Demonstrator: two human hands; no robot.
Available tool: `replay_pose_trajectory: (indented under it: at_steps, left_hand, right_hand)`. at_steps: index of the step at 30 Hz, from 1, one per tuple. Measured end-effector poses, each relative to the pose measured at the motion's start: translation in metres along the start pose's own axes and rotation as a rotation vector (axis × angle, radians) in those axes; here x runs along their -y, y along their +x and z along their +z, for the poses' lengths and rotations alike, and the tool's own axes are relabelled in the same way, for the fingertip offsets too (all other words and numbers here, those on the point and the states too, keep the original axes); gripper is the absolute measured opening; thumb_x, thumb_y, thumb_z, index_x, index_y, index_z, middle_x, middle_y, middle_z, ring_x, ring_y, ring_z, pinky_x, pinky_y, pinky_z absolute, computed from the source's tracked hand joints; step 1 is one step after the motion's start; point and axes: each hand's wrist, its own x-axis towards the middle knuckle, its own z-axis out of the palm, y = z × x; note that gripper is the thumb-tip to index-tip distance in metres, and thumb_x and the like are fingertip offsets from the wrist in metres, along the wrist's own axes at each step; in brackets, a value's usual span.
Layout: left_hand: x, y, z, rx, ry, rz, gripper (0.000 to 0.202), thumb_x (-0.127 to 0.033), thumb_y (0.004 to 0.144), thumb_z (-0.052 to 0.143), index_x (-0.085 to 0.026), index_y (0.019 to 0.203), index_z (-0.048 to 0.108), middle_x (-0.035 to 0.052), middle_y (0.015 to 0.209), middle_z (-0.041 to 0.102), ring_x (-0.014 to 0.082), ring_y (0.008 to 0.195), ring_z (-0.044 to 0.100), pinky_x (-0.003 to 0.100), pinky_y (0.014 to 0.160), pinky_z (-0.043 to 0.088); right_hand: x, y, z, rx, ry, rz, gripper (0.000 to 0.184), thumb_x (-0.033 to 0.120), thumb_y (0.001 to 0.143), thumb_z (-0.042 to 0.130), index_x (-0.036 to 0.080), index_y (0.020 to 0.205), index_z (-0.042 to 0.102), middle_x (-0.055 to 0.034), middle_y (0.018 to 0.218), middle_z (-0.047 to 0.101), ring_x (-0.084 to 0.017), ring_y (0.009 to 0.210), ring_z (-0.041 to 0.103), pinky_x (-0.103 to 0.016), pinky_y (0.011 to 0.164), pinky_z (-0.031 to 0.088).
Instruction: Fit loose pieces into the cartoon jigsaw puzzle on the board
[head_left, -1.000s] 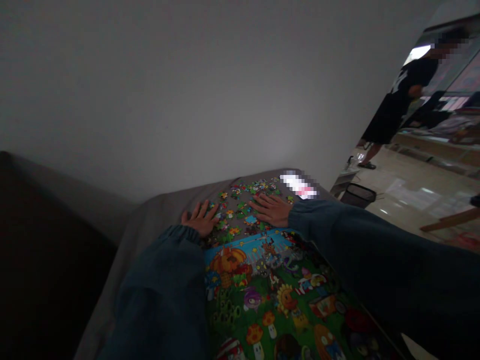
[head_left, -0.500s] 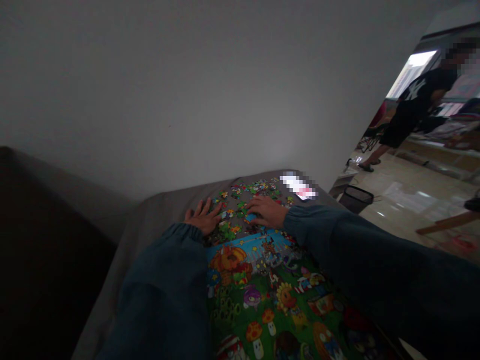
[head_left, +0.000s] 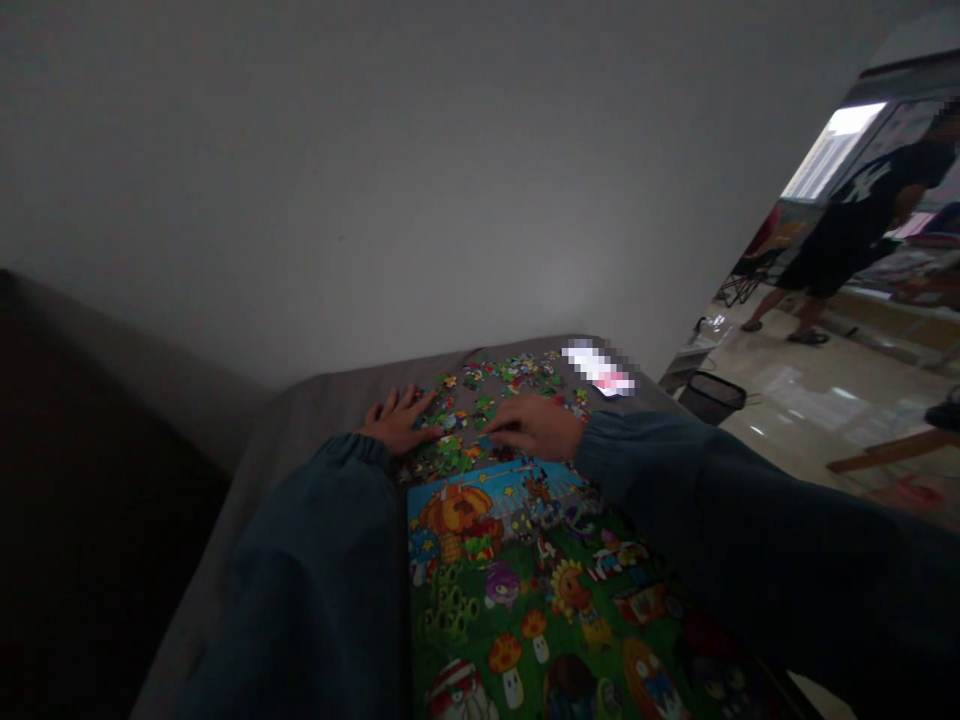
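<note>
My left hand (head_left: 397,420) lies with its fingers spread at the left edge of a loose heap of jigsaw puzzle pieces (head_left: 495,400), on a grey cloth surface (head_left: 315,420). My right hand (head_left: 532,427) rests over the pieces with its fingers bent down among them. I cannot tell whether it holds a piece. Just below both hands lies a colourful cartoon puzzle picture (head_left: 525,570) with mushrooms and a sunflower. My dark blue sleeves hide its left side and lower right.
A phone-like object (head_left: 600,368), blurred out, lies at the far end of the cloth, next to a white wall (head_left: 375,180). To the right, a standing person (head_left: 847,230) is on a shiny floor (head_left: 795,400), past a black bin (head_left: 711,397).
My right hand's fingers have closed and bent down onto the pieces. My left hand has shifted slightly up the view. The standing person has moved right.
</note>
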Motion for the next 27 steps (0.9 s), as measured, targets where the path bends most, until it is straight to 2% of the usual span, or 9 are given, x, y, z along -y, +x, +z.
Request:
replay_pose_trajectory:
  at_steps: [3, 5, 12, 18, 27]
  left_hand:
    - [0.001, 0.001, 0.000, -0.003, -0.010, 0.009, 0.083, -0.071, 0.090, 0.039, -0.035, 0.160, 0.013, 0.0065, 0.168, 0.005, 0.0369, 0.153, 0.004, 0.061, 0.118, 0.017]
    - [0.001, 0.001, -0.001, 0.003, -0.014, 0.019, 0.085, -0.070, 0.089, 0.042, -0.035, 0.160, 0.013, 0.0063, 0.168, 0.006, 0.0367, 0.154, 0.005, 0.061, 0.119, 0.018]
    - [0.000, -0.003, -0.006, 0.002, -0.024, 0.028, 0.084, -0.071, 0.088, 0.043, -0.035, 0.159, 0.015, 0.0046, 0.168, 0.009, 0.0362, 0.154, 0.006, 0.059, 0.119, 0.019]
    - [0.000, -0.002, -0.006, 0.006, -0.029, 0.031, 0.085, -0.072, 0.088, 0.042, -0.035, 0.160, 0.015, 0.0049, 0.168, 0.008, 0.0364, 0.154, 0.005, 0.060, 0.119, 0.018]
    - [0.001, -0.001, -0.005, 0.020, -0.028, 0.028, 0.085, -0.072, 0.089, 0.039, -0.034, 0.160, 0.014, 0.0055, 0.169, 0.008, 0.0357, 0.154, 0.004, 0.060, 0.119, 0.016]
  right_hand:
    - [0.017, 0.001, 0.002, 0.124, 0.307, 0.062, 0.023, 0.024, 0.092, 0.065, 0.016, 0.111, 0.076, -0.0040, 0.090, 0.077, -0.014, 0.078, 0.069, -0.024, 0.071, 0.052]
    - [0.024, 0.002, 0.008, 0.178, 0.397, 0.088, 0.023, 0.022, 0.088, 0.069, 0.016, 0.108, 0.077, -0.0036, 0.087, 0.077, -0.015, 0.077, 0.069, -0.024, 0.068, 0.052]
    - [0.030, 0.003, 0.020, 0.160, 0.368, 0.117, 0.021, 0.020, 0.087, 0.068, 0.017, 0.105, 0.078, -0.0034, 0.083, 0.076, -0.015, 0.074, 0.068, -0.024, 0.067, 0.050]
    - [0.026, 0.000, 0.018, 0.147, 0.352, 0.117, 0.022, 0.019, 0.086, 0.067, 0.018, 0.105, 0.078, -0.0047, 0.090, 0.078, -0.016, 0.079, 0.070, -0.026, 0.072, 0.051]
    - [0.016, -0.008, 0.013, 0.158, 0.313, 0.120, 0.016, 0.018, 0.086, 0.069, 0.016, 0.098, 0.079, -0.0054, 0.090, 0.077, -0.015, 0.076, 0.067, -0.025, 0.070, 0.049]
